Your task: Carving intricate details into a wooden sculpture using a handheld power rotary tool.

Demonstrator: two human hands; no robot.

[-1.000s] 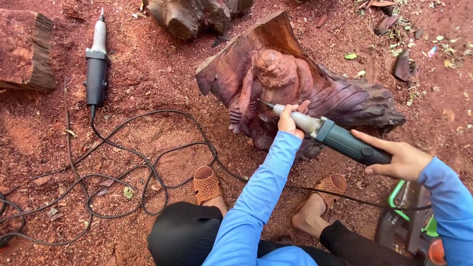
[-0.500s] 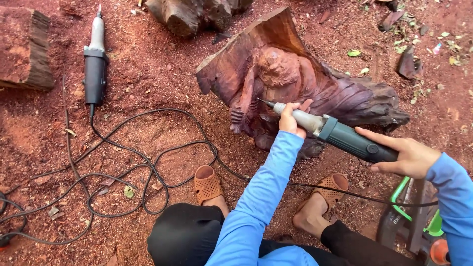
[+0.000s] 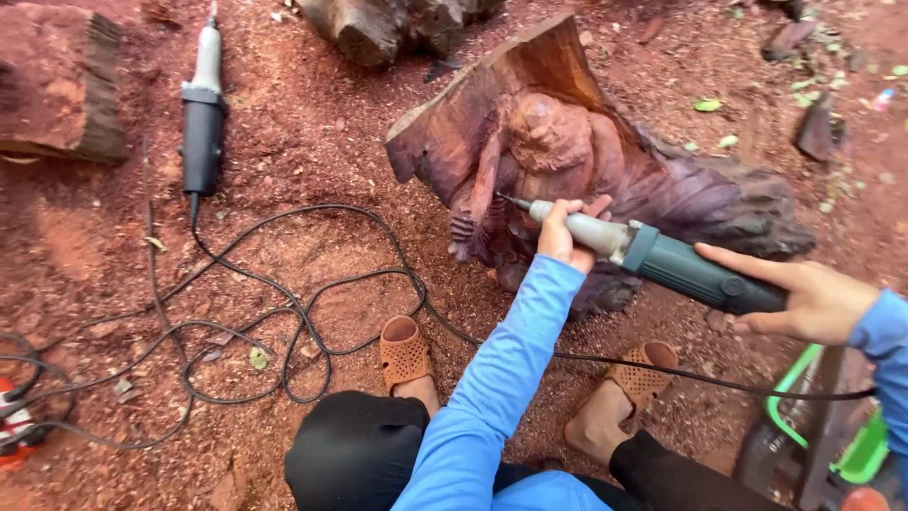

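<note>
A reddish-brown wood carving of a figure lies on red sawdust-covered ground. I hold a long die grinder with a grey-green body across it. My left hand grips the silver nose near the bit, whose tip touches the carving's left side. My right hand holds the rear of the grinder body, index finger stretched along it. Both arms wear blue sleeves.
A second grinder lies on the ground at upper left, its black cable looping toward my sandalled feet. A wood block sits far left, another log at top. A green-framed object stands at lower right.
The view has shifted slightly; both hands and the grinder stay on the carving in nearly the same place.
</note>
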